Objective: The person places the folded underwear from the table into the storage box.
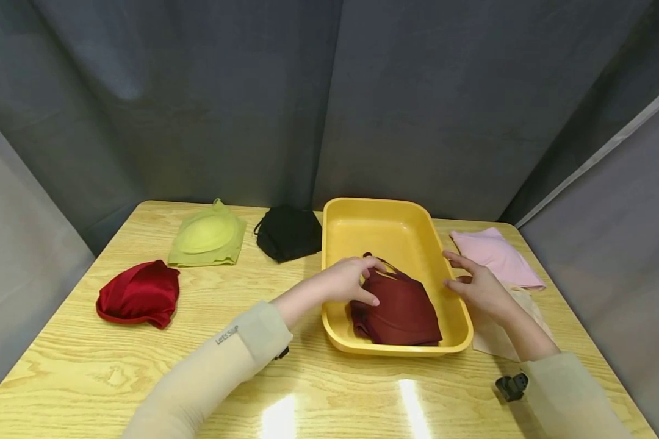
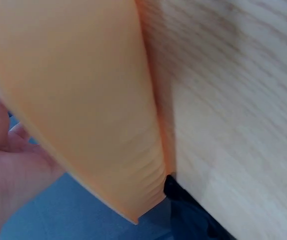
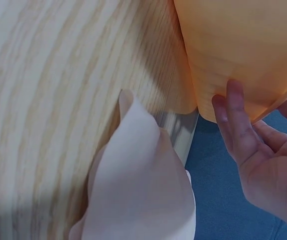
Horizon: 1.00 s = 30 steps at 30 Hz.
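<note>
A folded maroon bra (image 1: 403, 314) with thin straps lies in the near part of a yellow plastic bin (image 1: 373, 235). Over the left side of this bra is my left hand (image 1: 347, 279), thumb and fingers spread apart near the straps. My right hand (image 1: 482, 291) is at the bin's right rim, with some fingers extended along the outer wall and others over the edge. In the right wrist view, two straight fingers (image 3: 237, 107) lie against that wall. The left wrist view shows the bin wall (image 2: 83, 100) covering part of my left hand (image 2: 18, 170).
Left of the bin lie a red satin bra (image 1: 140, 296), a yellow-green padded bra (image 1: 205, 238) and a black folded garment (image 1: 290, 233). On the right are a pink folded garment (image 1: 496, 256) and a beige one (image 1: 491, 338), partly under my right arm. Dark curtains (image 1: 241, 103) surround the wooden table (image 1: 208, 402).
</note>
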{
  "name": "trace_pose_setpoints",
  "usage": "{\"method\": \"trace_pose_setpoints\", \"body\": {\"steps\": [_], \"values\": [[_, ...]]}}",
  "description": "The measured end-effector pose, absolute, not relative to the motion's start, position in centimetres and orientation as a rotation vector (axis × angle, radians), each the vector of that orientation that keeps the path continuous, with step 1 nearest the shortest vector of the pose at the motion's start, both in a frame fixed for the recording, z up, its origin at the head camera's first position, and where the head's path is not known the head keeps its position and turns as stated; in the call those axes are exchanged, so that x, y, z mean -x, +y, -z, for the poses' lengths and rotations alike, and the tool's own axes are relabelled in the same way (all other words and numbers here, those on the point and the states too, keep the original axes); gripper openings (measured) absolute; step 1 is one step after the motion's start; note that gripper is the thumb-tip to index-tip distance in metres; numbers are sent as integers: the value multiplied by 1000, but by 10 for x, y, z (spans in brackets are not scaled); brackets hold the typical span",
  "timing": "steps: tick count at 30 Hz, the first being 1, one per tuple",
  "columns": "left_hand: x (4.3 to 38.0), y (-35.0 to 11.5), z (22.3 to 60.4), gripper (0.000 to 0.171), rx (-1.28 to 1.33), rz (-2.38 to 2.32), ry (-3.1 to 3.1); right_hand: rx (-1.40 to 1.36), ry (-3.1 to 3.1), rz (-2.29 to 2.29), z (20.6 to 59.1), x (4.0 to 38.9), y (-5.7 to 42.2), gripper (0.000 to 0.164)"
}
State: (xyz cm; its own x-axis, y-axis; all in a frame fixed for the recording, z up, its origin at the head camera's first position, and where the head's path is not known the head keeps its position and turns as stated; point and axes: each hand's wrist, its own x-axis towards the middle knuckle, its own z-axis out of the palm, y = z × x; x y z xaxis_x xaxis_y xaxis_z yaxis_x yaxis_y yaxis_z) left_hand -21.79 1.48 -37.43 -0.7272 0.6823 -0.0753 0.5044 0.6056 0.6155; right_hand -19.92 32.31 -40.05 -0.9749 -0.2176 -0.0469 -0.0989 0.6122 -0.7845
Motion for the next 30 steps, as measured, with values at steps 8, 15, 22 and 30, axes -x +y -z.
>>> {"method": "trace_pose_setpoints", "body": {"steps": [8, 15, 22, 30], "values": [[210, 2, 355, 59, -996, -882, 2531, 276, 2692, 1304, 402, 200, 324, 64], [201, -9, 341, 56, -994, -917, 2542, 280, 2718, 1270, 400, 200, 324, 65], [194, -26, 332, 56, -984, -978, 2546, 274, 2761, 1212, 400, 199, 323, 66], [190, -53, 328, 54, -993, -1071, 2594, 287, 2752, 1256, 401, 198, 324, 64]]}}
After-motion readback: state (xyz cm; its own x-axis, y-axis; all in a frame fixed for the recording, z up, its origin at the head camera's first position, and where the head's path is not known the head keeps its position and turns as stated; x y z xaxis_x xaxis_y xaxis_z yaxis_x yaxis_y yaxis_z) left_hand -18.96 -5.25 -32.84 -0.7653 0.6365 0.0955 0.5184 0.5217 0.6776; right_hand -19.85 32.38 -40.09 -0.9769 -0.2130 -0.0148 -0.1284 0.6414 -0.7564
